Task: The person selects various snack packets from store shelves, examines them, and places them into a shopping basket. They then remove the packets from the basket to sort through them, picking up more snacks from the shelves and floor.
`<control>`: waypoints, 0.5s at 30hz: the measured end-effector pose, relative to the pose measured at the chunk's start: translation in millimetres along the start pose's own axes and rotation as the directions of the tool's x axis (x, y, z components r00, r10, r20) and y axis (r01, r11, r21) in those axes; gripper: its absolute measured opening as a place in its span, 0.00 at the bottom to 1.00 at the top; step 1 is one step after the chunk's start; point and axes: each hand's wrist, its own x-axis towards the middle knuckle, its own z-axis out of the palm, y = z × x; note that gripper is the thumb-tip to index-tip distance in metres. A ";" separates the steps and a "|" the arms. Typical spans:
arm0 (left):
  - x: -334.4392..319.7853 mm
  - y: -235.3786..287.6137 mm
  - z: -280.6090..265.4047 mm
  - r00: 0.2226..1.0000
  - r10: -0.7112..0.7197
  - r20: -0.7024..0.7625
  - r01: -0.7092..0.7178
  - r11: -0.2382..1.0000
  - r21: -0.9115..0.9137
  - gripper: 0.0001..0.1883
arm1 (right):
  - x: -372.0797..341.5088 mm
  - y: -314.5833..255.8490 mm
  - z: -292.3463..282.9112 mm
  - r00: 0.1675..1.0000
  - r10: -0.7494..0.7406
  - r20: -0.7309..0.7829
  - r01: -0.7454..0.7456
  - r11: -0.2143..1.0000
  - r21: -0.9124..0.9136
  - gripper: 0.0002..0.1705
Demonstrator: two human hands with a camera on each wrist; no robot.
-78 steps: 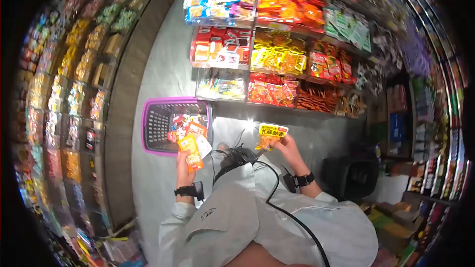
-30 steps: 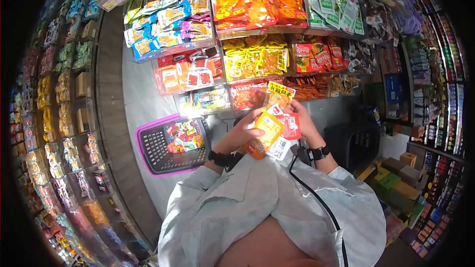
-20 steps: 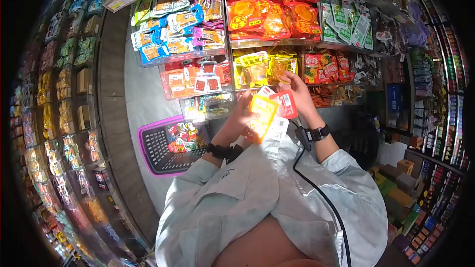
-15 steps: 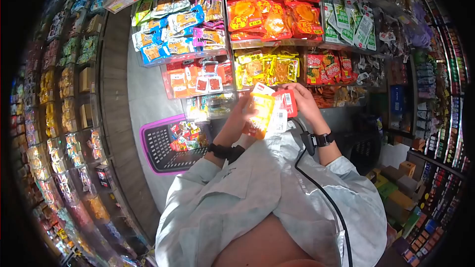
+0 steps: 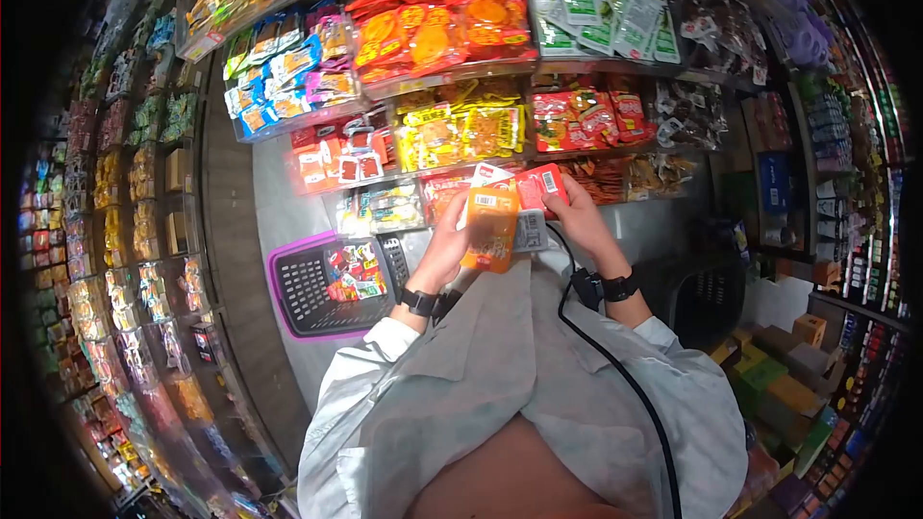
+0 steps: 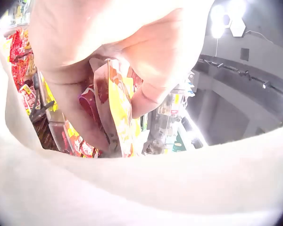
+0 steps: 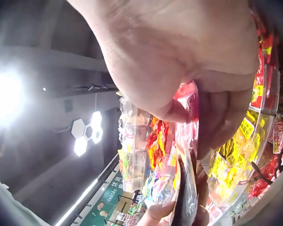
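My left hand (image 5: 444,248) grips a fan of packets at chest height: an orange packet (image 5: 492,226) in front, a white-topped one (image 5: 488,173) behind and a grey-white one (image 5: 531,231) beside it. In the left wrist view, thumb and fingers of the left hand (image 6: 108,47) clamp the packets (image 6: 120,103) edge-on. My right hand (image 5: 582,219) pinches a red packet (image 5: 538,186) at the fan's right side. The right wrist view shows the right hand (image 7: 179,61) with its thumb on the red packet (image 7: 189,101). The overlapping packets partly hide one another.
Clear bins of snacks stand ahead, including yellow packets (image 5: 461,133), orange-red ones (image 5: 437,34) and green-white ones (image 5: 606,14). A purple-rimmed basket (image 5: 274,284) holding several packets is on the floor at left. A black container (image 5: 707,298) and boxes (image 5: 769,375) are at right.
The yellow packet left my right hand at the yellow bin, and that hand came back to pinch the red packet. The left hand has kept its packets. The head view has shifted.
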 end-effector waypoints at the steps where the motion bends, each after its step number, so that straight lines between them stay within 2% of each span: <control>1: 1.3 -10.9 6.3 1.000 0.028 -0.013 -0.027 0.999 0.043 0.28 | -6.1 2.9 -12.0 1.000 -0.027 0.012 0.026 0.994 0.105 0.16; 2: -1.2 -21.6 12.5 1.000 0.018 -0.011 -0.017 0.999 0.043 0.28 | -11.9 3.2 -25.7 0.998 -0.056 0.024 0.050 0.977 0.208 0.17; 3: -5.8 -22.1 24.4 1.000 0.007 -0.009 -0.007 0.999 0.042 0.29 | -17.8 -0.6 -38.9 0.998 -0.066 -0.006 0.066 0.995 0.075 0.17; 6: -20.6 -25.1 57.6 0.996 -0.064 -0.055 0.066 0.997 0.031 0.28 | -36.7 -3.2 -83.5 0.992 -0.110 -0.054 0.101 0.984 -0.149 0.18; 7: -26.8 -24.6 70.1 0.993 -0.101 -0.058 0.099 0.994 -0.037 0.28 | -46.5 -6.7 -94.0 0.994 -0.041 -0.104 0.037 0.998 -0.046 0.18; 10: -35.7 -38.0 92.9 0.989 -0.139 -0.053 0.137 0.989 -0.047 0.29 | -62.6 -5.2 -129.7 0.993 0.031 -0.114 -0.027 0.999 0.032 0.18; 12: -41.3 -43.5 105.8 0.991 -0.134 -0.029 0.133 0.991 -0.017 0.29 | -69.5 -0.4 -151.2 0.994 0.003 -0.107 -0.001 1.000 0.019 0.12; 15: -43.7 -44.9 120.4 0.986 -0.166 0.026 0.166 0.986 0.019 0.29 | -75.5 5.6 -171.8 0.992 -0.099 -0.082 0.106 0.991 0.080 0.13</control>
